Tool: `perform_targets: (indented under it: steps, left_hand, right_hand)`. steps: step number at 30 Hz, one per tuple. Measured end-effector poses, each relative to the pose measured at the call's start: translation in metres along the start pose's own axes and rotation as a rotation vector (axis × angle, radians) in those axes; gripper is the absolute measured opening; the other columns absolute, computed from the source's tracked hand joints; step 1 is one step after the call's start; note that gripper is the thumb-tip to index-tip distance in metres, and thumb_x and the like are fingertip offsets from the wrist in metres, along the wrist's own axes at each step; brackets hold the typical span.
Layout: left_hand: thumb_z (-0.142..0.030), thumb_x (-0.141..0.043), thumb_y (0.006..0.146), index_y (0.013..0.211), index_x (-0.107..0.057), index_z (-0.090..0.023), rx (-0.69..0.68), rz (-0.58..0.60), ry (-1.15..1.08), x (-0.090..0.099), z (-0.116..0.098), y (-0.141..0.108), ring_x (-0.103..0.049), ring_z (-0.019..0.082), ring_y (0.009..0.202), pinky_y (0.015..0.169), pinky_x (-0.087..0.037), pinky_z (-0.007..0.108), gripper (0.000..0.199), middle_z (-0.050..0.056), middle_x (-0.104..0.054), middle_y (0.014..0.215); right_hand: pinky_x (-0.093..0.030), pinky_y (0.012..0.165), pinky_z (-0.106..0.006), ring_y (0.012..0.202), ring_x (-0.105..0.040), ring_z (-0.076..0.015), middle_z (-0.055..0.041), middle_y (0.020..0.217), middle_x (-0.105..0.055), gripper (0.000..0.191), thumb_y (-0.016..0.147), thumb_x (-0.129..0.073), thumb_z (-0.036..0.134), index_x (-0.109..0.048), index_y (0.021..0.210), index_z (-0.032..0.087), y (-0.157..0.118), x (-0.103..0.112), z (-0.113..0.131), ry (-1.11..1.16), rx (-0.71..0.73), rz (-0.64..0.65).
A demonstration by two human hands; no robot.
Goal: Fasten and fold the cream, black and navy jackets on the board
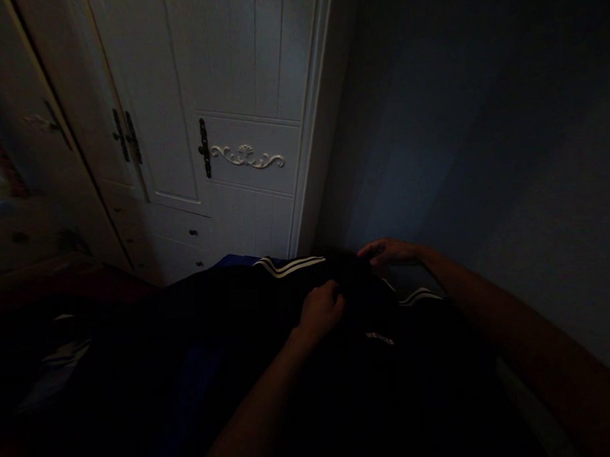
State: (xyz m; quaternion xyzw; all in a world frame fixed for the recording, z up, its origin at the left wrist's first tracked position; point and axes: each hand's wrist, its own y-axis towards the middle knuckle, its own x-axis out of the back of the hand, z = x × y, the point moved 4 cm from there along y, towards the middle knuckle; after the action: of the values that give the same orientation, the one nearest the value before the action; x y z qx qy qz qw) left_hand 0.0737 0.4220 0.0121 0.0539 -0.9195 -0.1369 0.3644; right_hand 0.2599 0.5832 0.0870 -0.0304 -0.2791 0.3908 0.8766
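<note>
A black jacket [360, 373] with white stripes along its sleeves and small white lettering on the chest lies spread out in front of me. My left hand [324, 306] rests near its upper middle, the fingers curled closed on the dark cloth. At the far edge, by the neck, my right hand [390, 251] has its fingertips bent together over the fabric. Deep shadow hides the exact edge of the cloth in both hands.
A white wardrobe [255, 223] with dark handles and carved trim stands behind the jacket. To the right rises a plain wall [482, 149]. Blue cloth [197, 372] shows under the black garment, and a pale patterned item [64, 357] lies at the left.
</note>
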Motion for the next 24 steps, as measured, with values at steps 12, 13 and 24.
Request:
perform_targets:
  steps: [12, 13, 24]
  left_hand:
    - [-0.023, -0.047, 0.088, 0.106, -0.067, -0.019, 0.010, 0.048, 0.065, 0.001, -0.002, -0.002, -0.069, 0.021, 0.093, 0.081, -0.051, 0.030, 0.028, 0.008, -0.073, 0.102]
    - [-0.023, -0.047, 0.088, 0.106, -0.067, -0.019, 0.012, 0.049, 0.065, 0.002, -0.003, -0.002, -0.069, 0.021, 0.092, 0.081, -0.051, 0.030, 0.028, 0.008, -0.073, 0.101]
    - [-0.023, -0.048, 0.089, 0.107, -0.067, -0.020, 0.027, 0.055, 0.065, 0.002, -0.003, -0.001, -0.068, 0.019, 0.093, 0.083, -0.051, 0.028, 0.027, 0.008, -0.073, 0.102]
  right_hand:
    - [-0.050, 0.078, -0.025, 0.079, -0.065, -0.0124, -0.0044, 0.094, -0.073, 0.050, 0.053, -0.084, 0.035, -0.076, 0.099, 0.017, 0.000, 0.000, 0.014, -0.197, -0.017, -0.059]
    - [-0.050, 0.077, -0.025, 0.079, -0.065, -0.0124, -0.0044, 0.094, -0.073, 0.051, 0.054, -0.084, 0.036, -0.076, 0.100, 0.017, 0.000, 0.000, 0.014, -0.205, -0.007, -0.059]
    - [-0.050, 0.083, -0.027, 0.092, -0.064, -0.0158, -0.0056, 0.105, -0.072, 0.040, 0.054, -0.083, 0.043, -0.077, 0.083, 0.016, -0.001, -0.004, 0.015, -0.274, 0.125, -0.171]
